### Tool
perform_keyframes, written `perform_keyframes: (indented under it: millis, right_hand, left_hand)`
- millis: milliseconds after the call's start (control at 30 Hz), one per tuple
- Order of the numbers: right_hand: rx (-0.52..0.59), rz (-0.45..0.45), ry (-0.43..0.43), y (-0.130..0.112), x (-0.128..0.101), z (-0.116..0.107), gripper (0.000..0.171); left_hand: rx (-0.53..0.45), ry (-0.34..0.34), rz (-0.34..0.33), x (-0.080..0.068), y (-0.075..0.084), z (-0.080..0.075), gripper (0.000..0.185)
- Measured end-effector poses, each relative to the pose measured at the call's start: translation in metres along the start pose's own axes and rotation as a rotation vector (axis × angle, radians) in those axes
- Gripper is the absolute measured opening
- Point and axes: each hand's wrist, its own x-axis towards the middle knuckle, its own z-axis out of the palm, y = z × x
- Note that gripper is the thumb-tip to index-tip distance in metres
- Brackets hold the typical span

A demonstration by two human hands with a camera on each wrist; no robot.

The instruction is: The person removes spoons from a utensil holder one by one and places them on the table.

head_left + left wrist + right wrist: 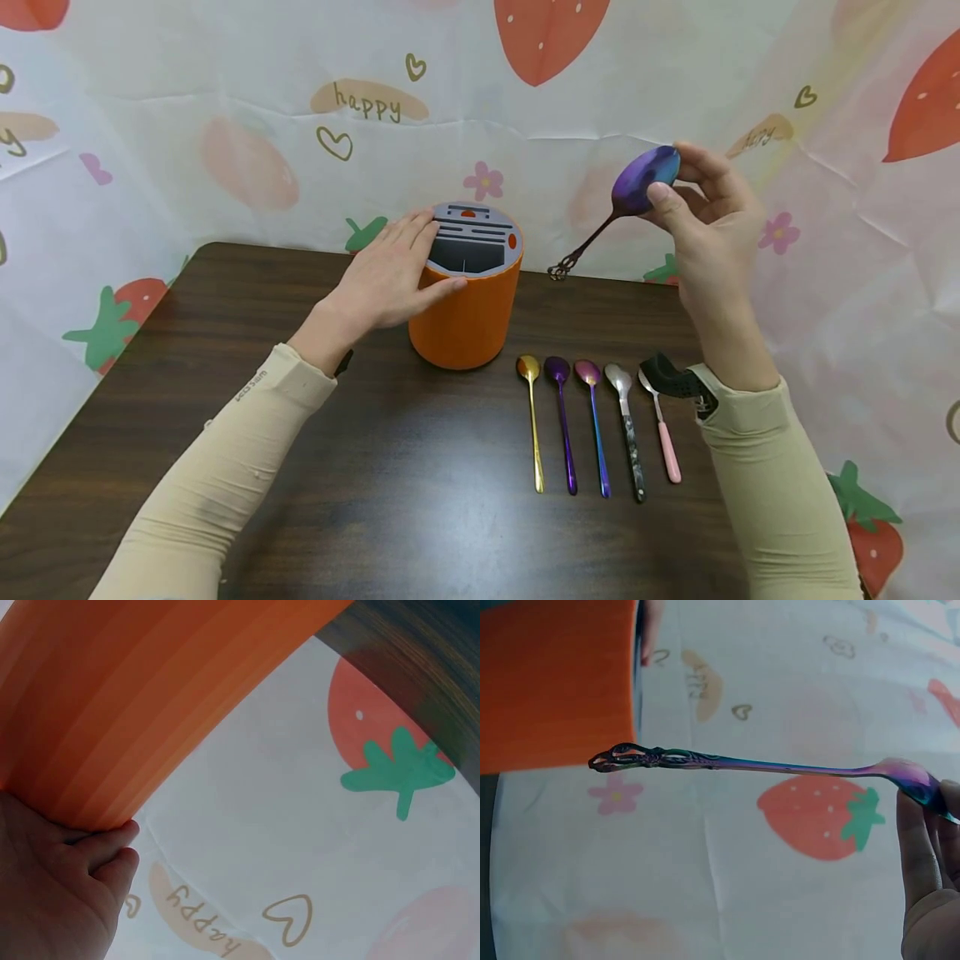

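My right hand (pixel 716 221) pinches a purple-blue spoon (pixel 647 179) by its bowl, raised above the table right of the orange container. Its openwork handle (pixel 652 757) points down and left in the head view, overlapping the container's edge in the right wrist view. My left hand (pixel 382 271) rests against the left side of the orange container (pixel 468 317), fingers along the rim and thumb at the near side. The container's grey top (pixel 480 218) has narrow slots, orange spots and a dark rectangular area. In the left wrist view, fingertips (pixel 124 832) touch the orange wall.
Laid in a row on the dark wooden table (pixel 360 500) are a gold spoon (pixel 534 421), a purple spoon (pixel 562 425), a pink-and-blue spoon (pixel 596 429), a black-handled spoon (pixel 630 433) and a pink-handled spoon (pixel 666 442). A strawberry-print cloth (pixel 262 83) hangs behind.
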Motion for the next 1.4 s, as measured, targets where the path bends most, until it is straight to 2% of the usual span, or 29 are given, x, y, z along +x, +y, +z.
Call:
perform_keyframes:
  millis: [267, 700, 1033, 1233, 1400]
  right_hand:
    - [-0.085, 0.052, 0.095, 0.005, -0.013, -0.035, 0.037]
    - [-0.131, 0.127, 0.202, 0.019, -0.037, -0.096, 0.032]
    - [-0.211, 0.315, 0.293, 0.028, -0.055, -0.14, 0.03]
    - [-0.165, 0.409, 0.236, 0.029, -0.063, -0.163, 0.026]
    - [-0.208, 0.485, 0.168, 0.033, -0.069, -0.179, 0.021]
  left_hand:
    - [-0.005, -0.006, -0.006, 0.0, -0.001, 0.001, 0.103]
    - [-0.011, 0.015, 0.005, 0.0, -0.001, 0.003, 0.103]
    - [-0.007, 0.009, -0.002, 0.0, -0.001, 0.002, 0.102]
    - [-0.008, 0.019, 0.004, 0.0, 0.0, 0.003, 0.101]
    - [-0.009, 0.012, -0.001, 0.0, -0.001, 0.003, 0.102]
